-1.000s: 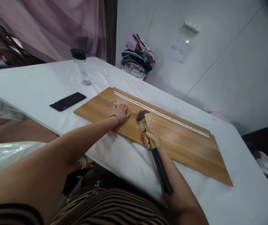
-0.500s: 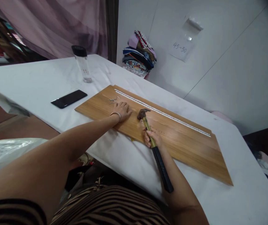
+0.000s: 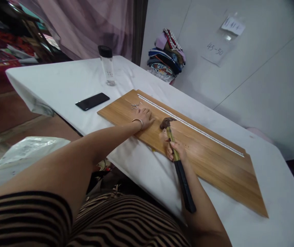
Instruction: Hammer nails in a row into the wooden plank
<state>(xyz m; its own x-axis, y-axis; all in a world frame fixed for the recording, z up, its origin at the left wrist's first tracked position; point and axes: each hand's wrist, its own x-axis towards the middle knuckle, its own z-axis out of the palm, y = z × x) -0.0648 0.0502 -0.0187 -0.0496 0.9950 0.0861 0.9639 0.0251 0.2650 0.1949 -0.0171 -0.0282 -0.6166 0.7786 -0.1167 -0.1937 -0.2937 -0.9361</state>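
A long wooden board [image 3: 213, 161] lies on the white-covered table, with a pair of white strips [image 3: 190, 125] along its far edge. My left hand [image 3: 145, 117] rests palm down on the board, fingers spread slightly, just below a small pile of nails [image 3: 136, 106]. In my right hand [image 3: 175, 151] is a hammer [image 3: 183, 181], gripped on the yellow part of its handle. The hammer's rusty head is over the board, right of my left hand, and its black grip points toward my body. A row of small dark dots shows on the board beside my right hand.
A black phone [image 3: 92, 101] lies left of the board, and a clear bottle with a black lid [image 3: 108, 68] stands behind it. Folded clothes [image 3: 165, 60] are stacked beyond the table [image 3: 57, 82] by the wall. A plastic bag [image 3: 26, 151] is at the lower left.
The view has shifted, so the table and board appear farther right. Both hands keep their places on the board, and the hammer is still in my right hand.
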